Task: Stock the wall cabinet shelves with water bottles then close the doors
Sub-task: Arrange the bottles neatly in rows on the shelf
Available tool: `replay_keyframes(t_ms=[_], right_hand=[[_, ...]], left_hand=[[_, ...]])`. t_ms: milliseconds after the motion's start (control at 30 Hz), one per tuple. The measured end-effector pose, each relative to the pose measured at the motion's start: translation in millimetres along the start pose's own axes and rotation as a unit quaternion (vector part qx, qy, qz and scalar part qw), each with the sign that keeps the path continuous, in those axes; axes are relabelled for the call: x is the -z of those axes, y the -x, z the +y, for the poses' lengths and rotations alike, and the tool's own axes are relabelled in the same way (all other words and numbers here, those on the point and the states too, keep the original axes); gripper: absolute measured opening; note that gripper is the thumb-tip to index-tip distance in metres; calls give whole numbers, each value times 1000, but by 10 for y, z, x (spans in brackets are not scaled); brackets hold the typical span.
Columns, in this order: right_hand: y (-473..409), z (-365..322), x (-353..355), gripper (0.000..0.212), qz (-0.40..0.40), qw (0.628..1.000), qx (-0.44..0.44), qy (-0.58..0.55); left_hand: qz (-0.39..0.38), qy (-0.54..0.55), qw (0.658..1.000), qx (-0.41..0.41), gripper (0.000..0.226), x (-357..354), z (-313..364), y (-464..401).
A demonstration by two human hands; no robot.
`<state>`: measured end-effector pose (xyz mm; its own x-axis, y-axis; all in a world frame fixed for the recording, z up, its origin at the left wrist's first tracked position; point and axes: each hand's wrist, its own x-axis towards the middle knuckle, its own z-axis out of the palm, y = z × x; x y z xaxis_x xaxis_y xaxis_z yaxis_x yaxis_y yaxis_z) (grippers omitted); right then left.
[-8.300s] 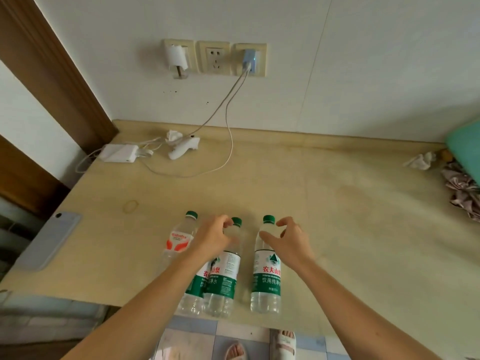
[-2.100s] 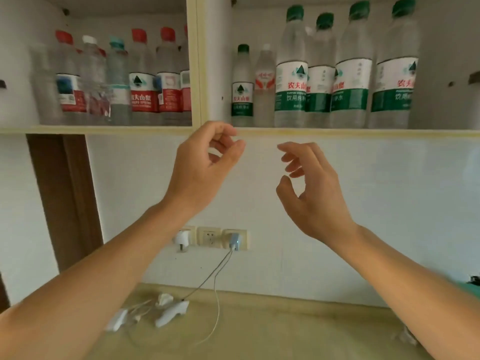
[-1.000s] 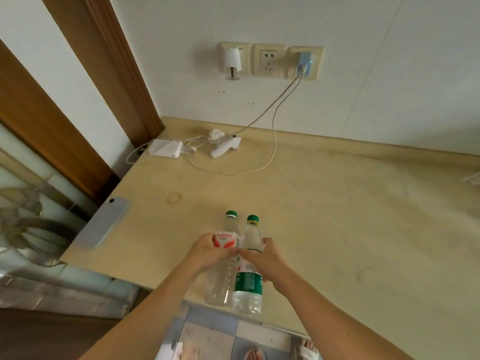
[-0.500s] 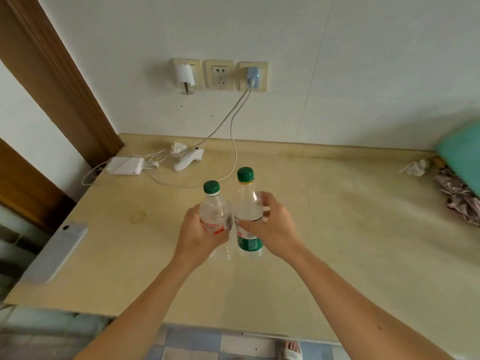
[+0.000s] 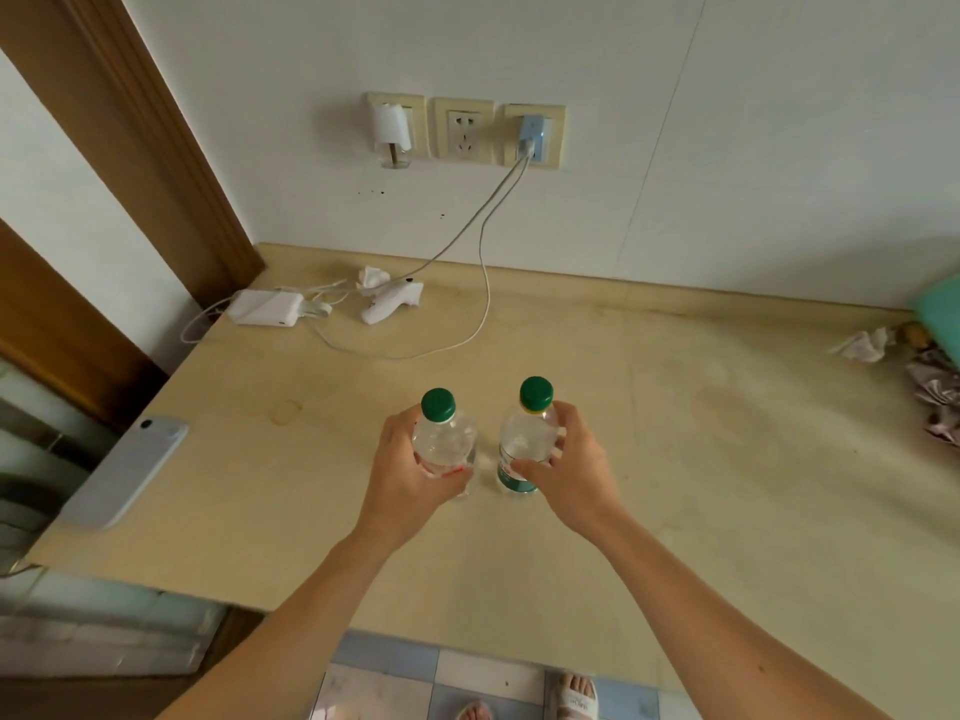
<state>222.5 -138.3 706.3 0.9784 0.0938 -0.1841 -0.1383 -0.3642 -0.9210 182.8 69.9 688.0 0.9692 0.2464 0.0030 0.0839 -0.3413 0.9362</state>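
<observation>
Two clear water bottles with green caps are held above the beige desk [image 5: 701, 459]. My left hand [image 5: 408, 475] grips the bottle with a red-and-white label [image 5: 444, 439] around its body. My right hand [image 5: 569, 472] grips the bottle with a green label [image 5: 527, 433] the same way. Both bottles are upright and a small gap separates them. The wall cabinet is out of view above.
A white charger block [image 5: 267, 307] and a white handheld device [image 5: 389, 299] lie at the back left, with cables running up to the wall sockets [image 5: 464, 129]. A phone [image 5: 122, 472] lies at the desk's left edge. Crumpled tissue [image 5: 862, 345] and cloth sit far right.
Both hands have lifted the two bottles off the desk. In the last half second the bottles moved slightly apart and rose a little.
</observation>
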Motion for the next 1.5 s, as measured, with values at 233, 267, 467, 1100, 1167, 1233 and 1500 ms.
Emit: replay_keyframes(t_ms=[233, 267, 467, 1100, 1167, 1233, 1500], right_hand=[[-51, 91, 41, 75, -16, 1000, 15, -5], [-70, 122, 46, 75, -20, 1000, 11, -5], [-124, 391, 0, 77, -73, 996, -24, 43], [65, -793, 746, 54, 69, 988, 107, -86], [170, -1102, 997, 55, 102, 979, 147, -96], [304, -1429, 1285, 52, 137, 967, 194, -95], [921, -2668, 2359, 40, 241, 899, 358, -79]], left_hand=[[-66, 48, 996, 33, 69, -2, -29, -80], [-73, 56, 995, 43, 71, -3, -63, -91], [-130, 75, 983, 109, 75, -64, -297, -122], [-109, 107, 987, -51, 63, -90, 1249, -460], [-120, 119, 981, -100, 58, -103, 1716, -490], [-135, 124, 971, -156, 51, -142, 2193, -509], [-106, 152, 932, -313, 56, -203, 3952, -350]])
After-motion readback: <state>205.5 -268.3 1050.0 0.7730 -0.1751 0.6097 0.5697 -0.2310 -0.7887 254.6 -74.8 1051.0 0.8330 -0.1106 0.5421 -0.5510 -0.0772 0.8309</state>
